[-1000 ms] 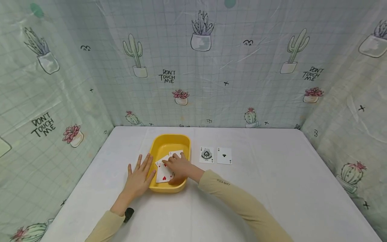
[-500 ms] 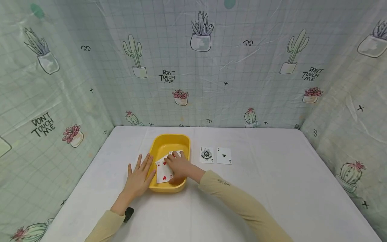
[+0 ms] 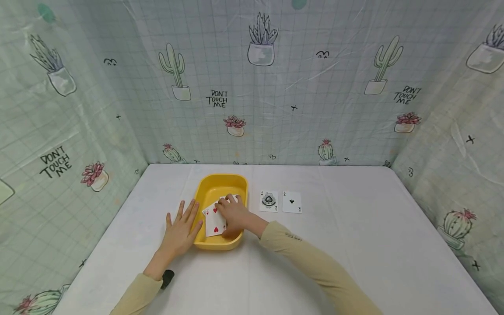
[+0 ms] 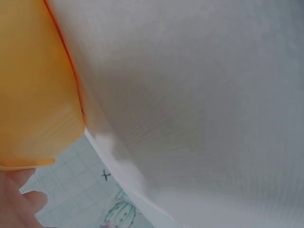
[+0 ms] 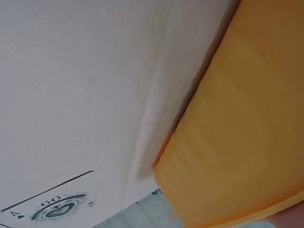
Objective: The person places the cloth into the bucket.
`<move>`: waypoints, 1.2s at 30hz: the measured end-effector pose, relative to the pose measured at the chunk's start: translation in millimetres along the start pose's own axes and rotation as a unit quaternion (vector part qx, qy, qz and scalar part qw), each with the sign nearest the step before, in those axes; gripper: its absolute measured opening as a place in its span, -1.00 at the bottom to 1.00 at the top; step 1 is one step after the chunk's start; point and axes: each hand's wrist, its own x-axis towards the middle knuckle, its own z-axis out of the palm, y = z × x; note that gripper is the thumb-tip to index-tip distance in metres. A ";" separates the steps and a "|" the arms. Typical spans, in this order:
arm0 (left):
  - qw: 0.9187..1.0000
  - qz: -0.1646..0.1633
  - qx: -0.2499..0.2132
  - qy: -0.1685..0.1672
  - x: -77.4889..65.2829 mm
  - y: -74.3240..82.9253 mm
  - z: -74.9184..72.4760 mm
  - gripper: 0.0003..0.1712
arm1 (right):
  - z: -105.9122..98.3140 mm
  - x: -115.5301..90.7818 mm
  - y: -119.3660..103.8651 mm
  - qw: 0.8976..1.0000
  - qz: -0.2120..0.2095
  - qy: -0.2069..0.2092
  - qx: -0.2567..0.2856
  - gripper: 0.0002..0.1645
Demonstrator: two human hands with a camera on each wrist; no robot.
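Note:
In the head view, a yellow plastic tray point(image 3: 212, 191) stands left of centre on the table with several playing cards inside. The topmost card, a two of hearts point(image 3: 212, 222), lies at a slight slant over others. My right hand point(image 3: 235, 214) reaches in over the right rim, its fingers curled and its thumb low, pinching this two of hearts. That hand covers most of the cards behind it. Along the left rim, my left hand point(image 3: 179, 232) rests with spread, fairly straight fingers. Both wrist views show mostly the tray's outer wall point(image 4: 33, 90).
Right of the tray, an ace of spades point(image 3: 269, 201) and an ace of clubs point(image 3: 292, 202) lie face up side by side. White cloth covers the table point(image 3: 334, 245). A cactus-print curtain point(image 3: 291, 131) rises along the back and both sides.
The two of hearts has shifted a little to the right and tilted slightly, along with the right hand's fingers. My left hand, the tray and both aces stay where they were.

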 end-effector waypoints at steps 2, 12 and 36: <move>1.000 0.000 -0.002 0.000 0.0 -0.2 -0.2 -0.32 | -1.8 -1.0 0.5 1.000 0.004 -0.003 0.005 0.08; 1.000 -0.003 -0.008 -0.002 -0.6 -1.0 0.9 -0.32 | -8.0 -5.5 7.8 0.999 0.020 0.019 0.036 0.13; 1.000 -0.007 -0.015 -0.005 1.5 -0.4 0.7 -0.30 | -23.5 -35.1 41.0 0.988 0.058 0.088 0.113 0.17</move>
